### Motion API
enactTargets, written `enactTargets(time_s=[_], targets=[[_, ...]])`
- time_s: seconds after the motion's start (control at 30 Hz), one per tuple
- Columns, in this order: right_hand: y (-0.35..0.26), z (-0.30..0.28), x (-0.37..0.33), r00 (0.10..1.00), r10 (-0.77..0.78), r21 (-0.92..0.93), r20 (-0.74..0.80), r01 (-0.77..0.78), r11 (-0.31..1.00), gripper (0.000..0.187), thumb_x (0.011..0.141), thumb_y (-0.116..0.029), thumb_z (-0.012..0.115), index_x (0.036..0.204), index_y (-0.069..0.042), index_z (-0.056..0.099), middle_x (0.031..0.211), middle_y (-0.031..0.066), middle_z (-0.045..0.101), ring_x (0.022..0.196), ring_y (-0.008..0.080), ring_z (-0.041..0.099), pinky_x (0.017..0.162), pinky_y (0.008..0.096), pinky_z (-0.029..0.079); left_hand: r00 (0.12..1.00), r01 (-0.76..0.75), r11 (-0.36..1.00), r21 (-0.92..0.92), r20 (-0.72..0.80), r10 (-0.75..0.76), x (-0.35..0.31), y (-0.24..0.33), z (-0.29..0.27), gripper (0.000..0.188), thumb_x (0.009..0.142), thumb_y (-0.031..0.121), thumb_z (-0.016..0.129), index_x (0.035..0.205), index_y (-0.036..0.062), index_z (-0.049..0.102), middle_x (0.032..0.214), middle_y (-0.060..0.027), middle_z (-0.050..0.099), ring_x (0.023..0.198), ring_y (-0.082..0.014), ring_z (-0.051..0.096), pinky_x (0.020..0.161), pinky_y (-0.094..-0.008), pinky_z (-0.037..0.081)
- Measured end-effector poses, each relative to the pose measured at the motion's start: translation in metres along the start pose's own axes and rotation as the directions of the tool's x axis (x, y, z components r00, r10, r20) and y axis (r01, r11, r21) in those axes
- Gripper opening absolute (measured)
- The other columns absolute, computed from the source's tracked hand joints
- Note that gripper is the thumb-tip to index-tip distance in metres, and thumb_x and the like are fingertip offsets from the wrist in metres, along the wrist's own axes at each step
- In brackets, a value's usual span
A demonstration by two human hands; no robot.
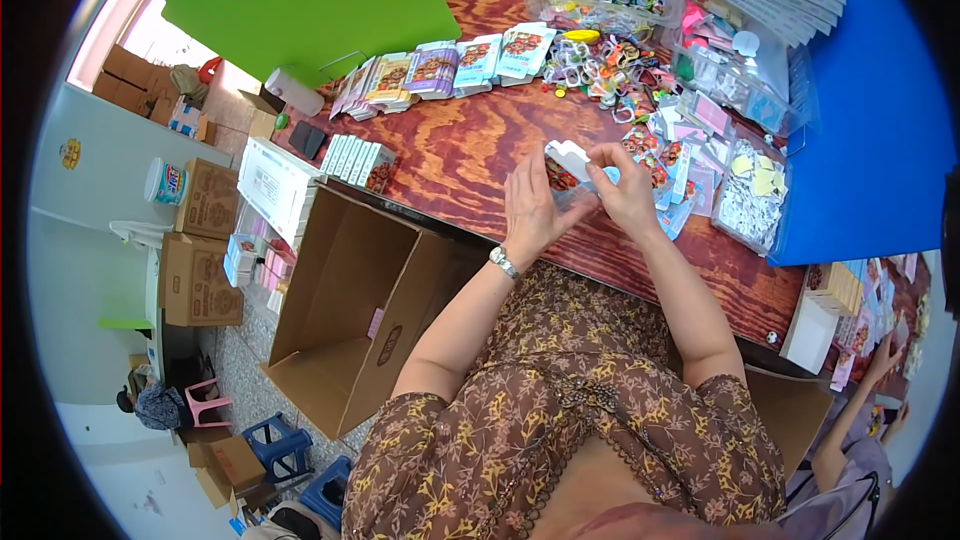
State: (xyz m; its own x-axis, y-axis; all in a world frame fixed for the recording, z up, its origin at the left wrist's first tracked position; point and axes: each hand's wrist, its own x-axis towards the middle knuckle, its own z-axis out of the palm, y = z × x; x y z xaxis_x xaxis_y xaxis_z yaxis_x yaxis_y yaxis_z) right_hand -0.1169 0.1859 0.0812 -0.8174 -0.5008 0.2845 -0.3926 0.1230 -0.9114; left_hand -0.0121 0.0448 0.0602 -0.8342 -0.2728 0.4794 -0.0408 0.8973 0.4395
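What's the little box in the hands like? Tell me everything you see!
The little box looks like thin card, with a reddish picture printed on one side and white flaps showing at its far end. It's over the red-brown table, touched by the left hand and right hand. Fingers hide the rest.
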Motion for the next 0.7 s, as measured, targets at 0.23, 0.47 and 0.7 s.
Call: enactTargets(time_s=[0.23, 0.47, 0.7], targets=[[-0.020, -0.002, -0.008, 0.991, 0.135, 0.236, -0.003, -0.131, 0.963, 0.030, 0.093, -0.006, 0.065, 0.123, -0.004, 0.059, 0.095, 0.0053, 0.066, 0.089, 0.0151, 0.063, 0.081, 0.0311, 0.051, 0.998, 0.009, 0.998, -0.067, -0.066, -0.014, 0.005, 0.009, -0.003, 0.101, 0.067, 0.023, 0.088, 0.147, -0.0022, 0.031, 0.125, -0.0241, 0.057, 0.110, -0.0372, 0.061, 0.090, -0.0432, 0.051], [-0.028, -0.001, -0.022, 0.837, -0.540, -0.414, -0.085, 0.463, 0.783, 0.034, 0.085, -0.010, 0.075, 0.118, -0.005, 0.065, 0.123, 0.0184, 0.059, 0.109, 0.0358, 0.062, 0.093, 0.0435, 0.051, 0.974, 0.008, 0.925, -0.379, -0.208, -0.093, 0.020, 0.021, -0.027, 0.082, 0.067, 0.018, 0.085, 0.138, 0.0035, 0.046, 0.111, -0.0193, 0.062, 0.098, -0.0376, 0.064, 0.080, -0.0444, 0.054], [-0.028, -0.001, -0.020, 0.903, -0.426, -0.328, 0.055, 0.420, 0.846, 0.025, 0.091, -0.016, 0.071, 0.112, -0.003, 0.068, 0.115, 0.0188, 0.064, 0.103, 0.0303, 0.064, 0.086, 0.0411, 0.053, 0.995, -0.094, 0.975, -0.199, -0.053, 0.085, 0.012, 0.008, -0.032, 0.064, 0.067, 0.013, 0.085, 0.122, 0.0072, 0.052, 0.111, -0.0168, 0.061, 0.095, -0.0340, 0.062, 0.075, -0.0414, 0.053]])
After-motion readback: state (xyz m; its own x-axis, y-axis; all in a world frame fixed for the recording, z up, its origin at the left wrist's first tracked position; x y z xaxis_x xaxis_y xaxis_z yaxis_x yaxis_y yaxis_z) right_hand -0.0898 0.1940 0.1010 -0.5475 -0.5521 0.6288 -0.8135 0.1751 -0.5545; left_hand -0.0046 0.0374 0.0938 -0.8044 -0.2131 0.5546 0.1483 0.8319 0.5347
